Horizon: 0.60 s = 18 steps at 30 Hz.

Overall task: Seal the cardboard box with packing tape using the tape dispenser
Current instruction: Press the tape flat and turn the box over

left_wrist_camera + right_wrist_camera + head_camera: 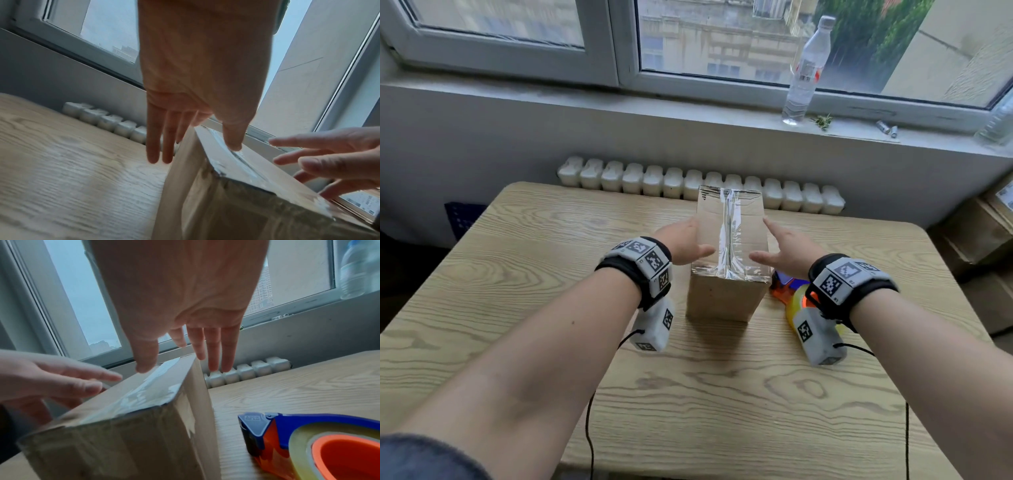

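Cardboard box (729,260) stands upright on the wooden table (517,308), right between the two hands. The left hand (681,245) is spread flat along the box's left top edge, fingers straight and reaching down past the side, thumb lying over the top toward the tape strip (729,236). The right hand (780,250) mirrors it on the other edge, fingers loose and extended, thumb over the top. Neither hand grips anything; whether the palms actually press the card I cannot tell.

Just under the right wrist, on the table beside the box, lies the tape dispenser (298,439), untouched.

What could go wrong, to my eye: the box is tall and narrow, so an uneven squeeze from one side might tip or slide it on the smooth tabletop. The tape along the centre seam looks wrinkled and glossy, with creased patches at the near corner; rubbing it hard could set those wrinkles or lift an edge. The right forearm might also knock the dispenser.

The card is plain brown and matte; the dispenser is hard blue and orange plastic with a toothed blade, carrying a clear roll.
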Each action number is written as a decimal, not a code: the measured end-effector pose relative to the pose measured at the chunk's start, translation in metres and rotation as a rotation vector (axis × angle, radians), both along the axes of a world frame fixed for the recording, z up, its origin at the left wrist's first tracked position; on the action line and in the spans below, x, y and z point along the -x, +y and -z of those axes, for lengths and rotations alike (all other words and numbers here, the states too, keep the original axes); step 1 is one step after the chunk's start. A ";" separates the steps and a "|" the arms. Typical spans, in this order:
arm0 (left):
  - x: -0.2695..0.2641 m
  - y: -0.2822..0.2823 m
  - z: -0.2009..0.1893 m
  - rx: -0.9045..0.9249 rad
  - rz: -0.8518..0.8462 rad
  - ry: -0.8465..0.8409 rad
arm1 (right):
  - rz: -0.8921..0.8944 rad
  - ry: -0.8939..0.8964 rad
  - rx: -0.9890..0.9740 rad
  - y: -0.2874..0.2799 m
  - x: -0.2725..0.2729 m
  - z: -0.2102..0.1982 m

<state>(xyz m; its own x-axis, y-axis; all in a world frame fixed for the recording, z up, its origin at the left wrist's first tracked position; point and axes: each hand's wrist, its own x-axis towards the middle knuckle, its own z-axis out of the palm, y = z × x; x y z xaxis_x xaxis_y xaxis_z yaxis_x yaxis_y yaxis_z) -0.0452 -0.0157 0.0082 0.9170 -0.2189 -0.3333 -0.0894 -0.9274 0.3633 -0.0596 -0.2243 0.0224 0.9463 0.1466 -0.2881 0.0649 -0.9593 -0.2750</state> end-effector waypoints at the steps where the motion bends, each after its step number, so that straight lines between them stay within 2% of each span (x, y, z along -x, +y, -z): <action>1: -0.004 0.001 0.003 0.002 -0.040 0.043 | 0.012 -0.001 0.003 -0.001 -0.002 0.001; 4: -0.012 -0.007 0.009 0.045 -0.131 0.134 | 0.016 0.009 -0.006 -0.005 -0.007 0.002; 10: -0.031 -0.032 0.020 0.090 -0.223 0.155 | -0.066 0.092 -0.036 -0.014 -0.022 0.009; 15: -0.071 -0.035 0.014 0.054 -0.287 0.148 | -0.098 0.085 -0.089 -0.023 -0.057 0.014; 18: -0.089 -0.041 0.011 0.035 -0.285 0.200 | -0.110 0.071 -0.092 -0.029 -0.085 0.020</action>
<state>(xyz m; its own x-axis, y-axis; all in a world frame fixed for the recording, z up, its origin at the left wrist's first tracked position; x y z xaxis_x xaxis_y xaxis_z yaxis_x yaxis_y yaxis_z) 0.0442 -0.0569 -0.0029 0.8604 0.0218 -0.5091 0.2472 -0.8915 0.3796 0.0257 -0.2534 0.0029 0.9010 0.2767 -0.3342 0.1453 -0.9182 -0.3686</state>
